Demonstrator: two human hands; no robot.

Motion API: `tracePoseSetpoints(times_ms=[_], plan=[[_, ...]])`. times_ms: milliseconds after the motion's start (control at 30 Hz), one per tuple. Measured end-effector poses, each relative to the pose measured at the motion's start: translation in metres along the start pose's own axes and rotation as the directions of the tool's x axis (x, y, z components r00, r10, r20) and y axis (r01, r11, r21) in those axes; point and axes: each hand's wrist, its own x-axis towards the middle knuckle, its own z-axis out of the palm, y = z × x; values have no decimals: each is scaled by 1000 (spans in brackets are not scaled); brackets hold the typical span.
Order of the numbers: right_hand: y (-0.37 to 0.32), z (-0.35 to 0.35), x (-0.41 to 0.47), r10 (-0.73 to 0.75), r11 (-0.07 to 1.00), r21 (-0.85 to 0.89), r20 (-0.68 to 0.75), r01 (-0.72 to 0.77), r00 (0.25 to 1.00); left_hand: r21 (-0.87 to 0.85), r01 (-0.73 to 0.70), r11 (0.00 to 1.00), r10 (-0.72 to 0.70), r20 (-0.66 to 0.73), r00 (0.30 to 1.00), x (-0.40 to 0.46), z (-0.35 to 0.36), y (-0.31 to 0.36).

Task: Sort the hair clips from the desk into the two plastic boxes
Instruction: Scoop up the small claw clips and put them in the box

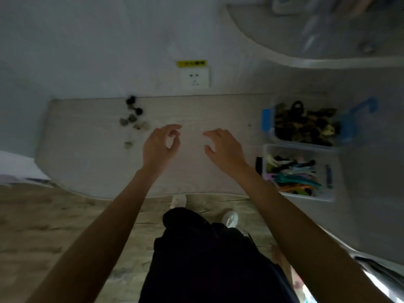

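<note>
Both the left hand (pixel 160 145) and right hand (pixel 223 147) were held empty, fingers loosely curled, above the pale wooden desk (pixel 87 154). Small dark hair clips (pixel 133 115) were scattered at ten o'clock (blurred); two clear plastic boxes (pixel 267 154) were placed at three o'clock.

Dim, bluish, soft all over.
Motion blur smears the small clips (pixel 133 119) at the bench's (pixel 87 154) far left; wide-angle bending curves its edges.

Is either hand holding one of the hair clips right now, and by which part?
Neither. The left hand and right hand hover over the pale wooden desk, fingers loosely curled, holding nothing.
</note>
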Motion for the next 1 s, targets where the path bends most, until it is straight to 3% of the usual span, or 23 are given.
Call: tracePoseSetpoints(times_ms=[100,200,333,467,567,633,833,1000], plan=[[-34,40,36,5,1000,18,126,-7,992,-33,212,977,-207,118,971,10,-38,-75],[-66,73,77,14,1000,23,199,-19,980,51,294,954,-298,199,933,42,-69,-129],[-105,108,132,65,997,22,258,-73,964,122,143,982,-179,381,907,111,-83,-178],[-115,129,157,190,973,80,248,-216,950,134,-43,990,-50,619,784,153,-68,-177],[-125,141,175,219,964,94,249,-248,943,176,-281,944,80,701,708,159,-60,-177],[-131,146,180,218,968,57,280,-243,935,179,-359,916,122,729,674,155,-58,-187],[-134,150,146,122,992,-10,350,-127,929,156,-258,953,49,763,645,109,-76,-214],[-146,160,118,106,990,-119,271,-76,957,160,-218,963,52,681,731,67,-77,-225]])
